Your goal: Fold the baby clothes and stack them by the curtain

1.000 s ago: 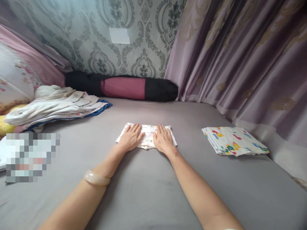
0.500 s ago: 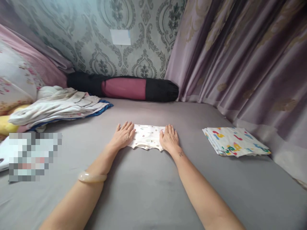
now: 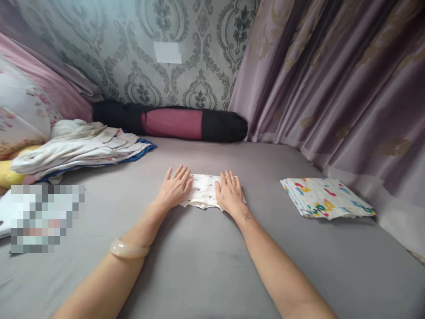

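A small white garment with a tiny scattered print lies folded flat on the grey bed sheet. My left hand rests palm down over its left end, fingers stretched out and pointing away from me. Over the right end lies my right hand, likewise flat with its fingers extended. Both palms cover parts of the cloth, so its side edges are partly hidden. What kind of garment it is I cannot tell.
To the right lies a folded white cloth with colourful shapes. Crumpled pale clothes are heaped at the left. A black and maroon roll bag lines the wall, and a purple curtain hangs at right.
Both hands have shifted slightly inward over the garment, the left one to the right and the right one to the left. The garment stays in about the same place.
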### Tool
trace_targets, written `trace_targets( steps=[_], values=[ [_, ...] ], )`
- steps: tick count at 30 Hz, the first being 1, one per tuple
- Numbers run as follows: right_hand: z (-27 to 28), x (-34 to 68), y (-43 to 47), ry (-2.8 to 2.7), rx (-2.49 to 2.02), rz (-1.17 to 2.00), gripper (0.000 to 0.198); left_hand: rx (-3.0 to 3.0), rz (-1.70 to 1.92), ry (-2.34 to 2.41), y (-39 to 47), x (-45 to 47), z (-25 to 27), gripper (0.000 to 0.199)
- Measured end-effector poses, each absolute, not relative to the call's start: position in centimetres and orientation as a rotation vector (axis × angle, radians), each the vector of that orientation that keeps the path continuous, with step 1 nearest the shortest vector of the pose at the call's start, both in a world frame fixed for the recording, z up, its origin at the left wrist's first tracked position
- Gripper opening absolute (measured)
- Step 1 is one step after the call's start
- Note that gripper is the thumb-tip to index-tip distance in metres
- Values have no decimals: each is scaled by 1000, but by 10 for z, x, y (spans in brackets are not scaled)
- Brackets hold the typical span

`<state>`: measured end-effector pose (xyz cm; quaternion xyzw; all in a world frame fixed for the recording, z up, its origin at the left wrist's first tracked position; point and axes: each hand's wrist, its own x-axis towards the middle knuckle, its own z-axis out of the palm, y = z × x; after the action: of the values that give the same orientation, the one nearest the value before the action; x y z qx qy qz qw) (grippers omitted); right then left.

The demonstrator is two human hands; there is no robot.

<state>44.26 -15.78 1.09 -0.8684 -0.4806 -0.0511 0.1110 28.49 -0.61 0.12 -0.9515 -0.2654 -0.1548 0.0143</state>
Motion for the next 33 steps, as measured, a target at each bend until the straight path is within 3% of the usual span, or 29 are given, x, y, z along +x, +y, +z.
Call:
trace_targets(
  steps=[6,22,33],
  values=[
    [5,442,-156,-1417,-2570,-28,59,-3074,-309,-808,-8,287,-5,53],
    [12,432,-153,-1492,-2463,-90,55,-3032,-437,-706,-18,291,4,50],
    [6,425,-150,-1539,-2437,3,56,-3179,-273,-538,-30,298,1,57]
  ],
)
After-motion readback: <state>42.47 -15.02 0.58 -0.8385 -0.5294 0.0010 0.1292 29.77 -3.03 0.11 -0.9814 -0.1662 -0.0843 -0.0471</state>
